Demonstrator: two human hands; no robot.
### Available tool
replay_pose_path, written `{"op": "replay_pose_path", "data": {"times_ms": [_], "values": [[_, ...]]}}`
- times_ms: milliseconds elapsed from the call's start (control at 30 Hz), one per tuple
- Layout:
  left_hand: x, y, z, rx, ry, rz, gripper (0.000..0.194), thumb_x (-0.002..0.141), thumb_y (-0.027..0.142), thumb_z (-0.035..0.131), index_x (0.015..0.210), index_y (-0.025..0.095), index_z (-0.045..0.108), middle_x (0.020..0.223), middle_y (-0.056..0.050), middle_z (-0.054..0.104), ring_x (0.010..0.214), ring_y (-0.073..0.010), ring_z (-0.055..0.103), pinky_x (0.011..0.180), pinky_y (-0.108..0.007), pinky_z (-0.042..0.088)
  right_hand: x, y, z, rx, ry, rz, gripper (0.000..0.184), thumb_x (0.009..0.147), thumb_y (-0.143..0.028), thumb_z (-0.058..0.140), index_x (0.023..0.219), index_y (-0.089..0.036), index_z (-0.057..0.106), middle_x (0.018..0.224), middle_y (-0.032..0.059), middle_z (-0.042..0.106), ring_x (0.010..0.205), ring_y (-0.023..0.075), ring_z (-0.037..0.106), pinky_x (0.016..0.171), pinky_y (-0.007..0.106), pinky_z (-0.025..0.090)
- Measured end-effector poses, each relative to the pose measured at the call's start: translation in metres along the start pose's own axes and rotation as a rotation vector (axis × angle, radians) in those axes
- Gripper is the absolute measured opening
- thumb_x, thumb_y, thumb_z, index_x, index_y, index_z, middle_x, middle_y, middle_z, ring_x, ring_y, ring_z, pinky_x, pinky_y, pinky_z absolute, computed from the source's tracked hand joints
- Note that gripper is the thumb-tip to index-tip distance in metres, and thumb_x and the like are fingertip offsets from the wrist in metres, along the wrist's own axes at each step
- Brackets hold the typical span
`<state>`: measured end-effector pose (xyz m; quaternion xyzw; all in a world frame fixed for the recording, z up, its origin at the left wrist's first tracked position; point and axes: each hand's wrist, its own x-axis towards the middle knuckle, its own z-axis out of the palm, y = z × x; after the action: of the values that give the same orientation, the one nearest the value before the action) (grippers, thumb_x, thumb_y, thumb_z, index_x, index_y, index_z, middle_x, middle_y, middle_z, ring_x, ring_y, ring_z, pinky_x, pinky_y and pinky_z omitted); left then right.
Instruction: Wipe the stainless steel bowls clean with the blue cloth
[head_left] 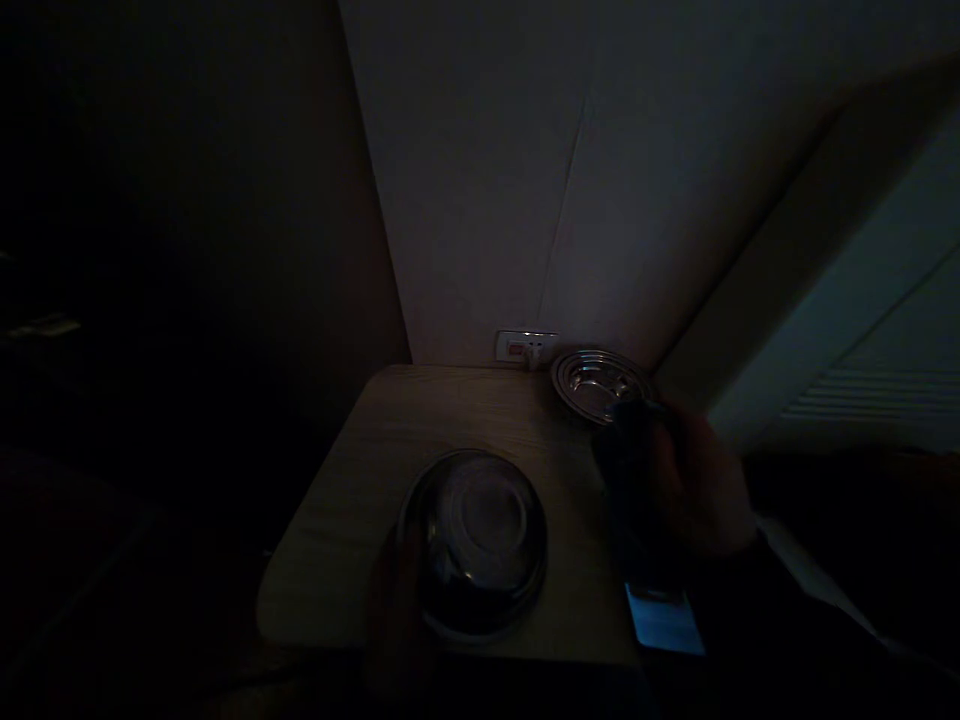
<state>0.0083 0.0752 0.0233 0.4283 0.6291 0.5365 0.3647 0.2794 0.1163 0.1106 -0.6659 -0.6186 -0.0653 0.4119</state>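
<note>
A shiny metal bowl (487,525) sits upside down, its base toward me, over the front of the small wooden table (352,510). At the bowl's left rim is my left hand (394,610), dim in the shadow, gripping that edge. My right hand (705,485), to the right of the bowl, is closed around a bunched dark cloth (630,450). Just beyond the cloth, a nested stack of metal bowls (600,380) stands at the table's back right corner, partly covered by it. The light is very low, so finger details are hard to see.
A wall socket (526,346) with a plug in it sits just above the table's back edge. Below my right hand, a pale bluish lit rectangle (666,620) shows at the front right. A pale wall (480,200) rises behind the table.
</note>
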Motion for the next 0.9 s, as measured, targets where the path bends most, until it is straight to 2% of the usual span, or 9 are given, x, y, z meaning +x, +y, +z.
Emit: {"op": "replay_pose_path", "data": {"times_ms": [100, 200, 333, 500, 633, 767, 900], "values": [[0.0, 0.003, 0.003, 0.033, 0.001, -0.048, 0.038, 0.057, 0.036, 0.067, 0.092, 0.021, 0.068, 0.109, -0.01, 0.065, 0.114, -0.0333, 0.05, 0.099, -0.042, 0.036, -0.011, -0.015, 0.01, -0.082, -0.005, -0.27, 0.03, 0.085, -0.028, 0.043, 0.11, -0.015, 0.056, 0.093, 0.0123, 0.066, 0.087, 0.0257, 0.061, 0.076, 0.04, 0.046], [-0.001, 0.011, 0.008, -0.001, 0.017, -0.18, 0.039, 0.073, 0.044, 0.052, 0.1, 0.018, 0.064, 0.104, -0.01, 0.067, 0.104, -0.0284, 0.057, 0.09, -0.038, 0.044, -0.042, -0.041, 0.027, -0.015, -0.153, -0.471, 0.027, 0.086, -0.02, 0.044, 0.109, -0.018, 0.057, 0.096, 0.0097, 0.067, 0.089, 0.0225, 0.061, 0.076, 0.036, 0.048], [0.0, 0.017, 0.012, 0.01, -0.001, -0.227, 0.047, 0.076, 0.05, 0.048, 0.107, 0.017, 0.06, 0.106, -0.009, 0.066, 0.1, -0.0257, 0.058, 0.09, -0.037, 0.043, -0.089, -0.07, 0.041, 0.144, -0.251, -0.489, 0.031, 0.083, -0.012, 0.046, 0.112, -0.018, 0.056, 0.103, 0.0067, 0.068, 0.094, 0.0198, 0.06, 0.077, 0.033, 0.05], [0.002, 0.011, 0.012, 0.026, 0.041, -0.255, 0.045, 0.075, 0.05, 0.048, 0.103, 0.017, 0.06, 0.101, -0.007, 0.067, 0.095, -0.0244, 0.06, 0.086, -0.036, 0.044, -0.121, -0.074, 0.038, 0.1, -0.271, -0.587, 0.032, 0.08, -0.011, 0.048, 0.109, -0.016, 0.059, 0.11, 0.0064, 0.065, 0.102, 0.0235, 0.057, 0.081, 0.038, 0.045], [0.0, 0.007, 0.012, 0.001, 0.064, -0.231, 0.042, 0.074, 0.047, 0.051, 0.102, 0.017, 0.06, 0.101, -0.007, 0.066, 0.094, -0.0228, 0.06, 0.082, -0.032, 0.047, -0.122, -0.077, 0.037, 0.058, -0.32, -0.606, 0.035, 0.079, -0.014, 0.047, 0.112, -0.016, 0.059, 0.117, 0.0033, 0.062, 0.103, 0.0245, 0.055, 0.081, 0.038, 0.042], [-0.002, 0.003, 0.013, -0.011, 0.061, -0.193, 0.04, 0.076, 0.043, 0.05, 0.106, 0.017, 0.057, 0.102, -0.007, 0.066, 0.092, -0.0204, 0.061, 0.08, -0.029, 0.048, -0.101, -0.095, 0.046, 0.085, -0.382, -0.535, 0.034, 0.082, -0.015, 0.045, 0.113, -0.017, 0.059, 0.12, 0.0002, 0.06, 0.102, 0.024, 0.053, 0.079, 0.038, 0.041], [0.0, 0.003, 0.014, 0.024, 0.122, -0.215, 0.037, 0.075, 0.04, 0.051, 0.102, 0.016, 0.058, 0.097, -0.008, 0.067, 0.087, -0.0204, 0.062, 0.075, -0.03, 0.049, -0.084, -0.109, 0.057, 0.105, -0.435, -0.549, 0.033, 0.084, -0.018, 0.044, 0.113, -0.016, 0.059, 0.122, 0.0021, 0.058, 0.103, 0.0248, 0.051, 0.079, 0.039, 0.041]]}}
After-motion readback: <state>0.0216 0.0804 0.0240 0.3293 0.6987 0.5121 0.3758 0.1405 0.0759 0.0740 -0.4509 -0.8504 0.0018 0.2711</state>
